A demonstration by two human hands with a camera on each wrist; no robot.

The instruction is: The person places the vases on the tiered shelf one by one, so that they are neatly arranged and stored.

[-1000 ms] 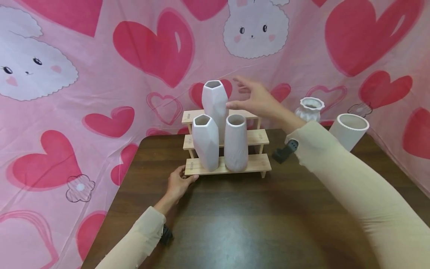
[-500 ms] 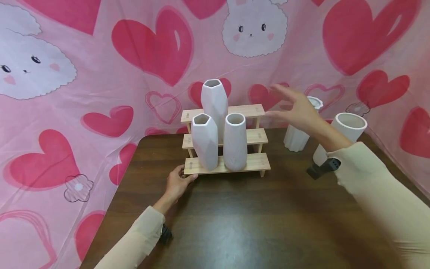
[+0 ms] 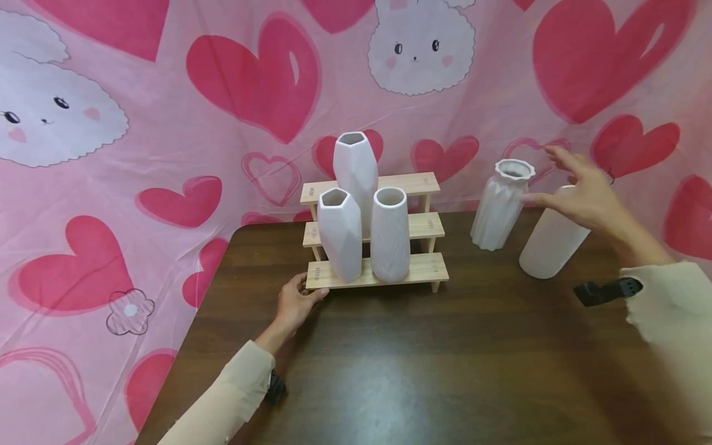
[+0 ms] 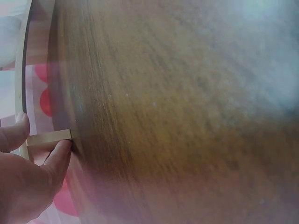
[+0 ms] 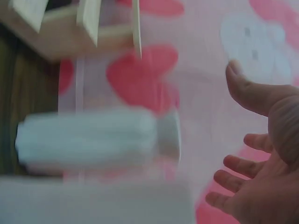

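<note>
My left hand (image 3: 293, 306) grips the front left corner of a three-step wooden display stand (image 3: 427, 267). In the left wrist view, the thumb lies against the shelf edge and a finger touches the short leg (image 4: 50, 137). A faceted white vase (image 3: 346, 241) and a textured round vase (image 3: 390, 241) stand on the lowest step, with another faceted vase (image 3: 355, 162) behind them. My right hand (image 3: 592, 194) is spread over a plain white cylindrical vase (image 3: 550, 246), overlapping its top, and holds nothing. Left of it stands a fluted vase (image 3: 495, 213) with a frilled rim.
The brown wooden table (image 3: 389, 371) extends in front of the stand. A pink cloth backdrop (image 3: 233, 130) with hearts and rabbits hangs behind. The right wrist view shows the fluted and cylindrical vases side by side, close to the fingers.
My right hand has moved right, from beside the rear faceted vase, past the fluted vase, to the cylindrical vase. The left hand keeps its place on the stand.
</note>
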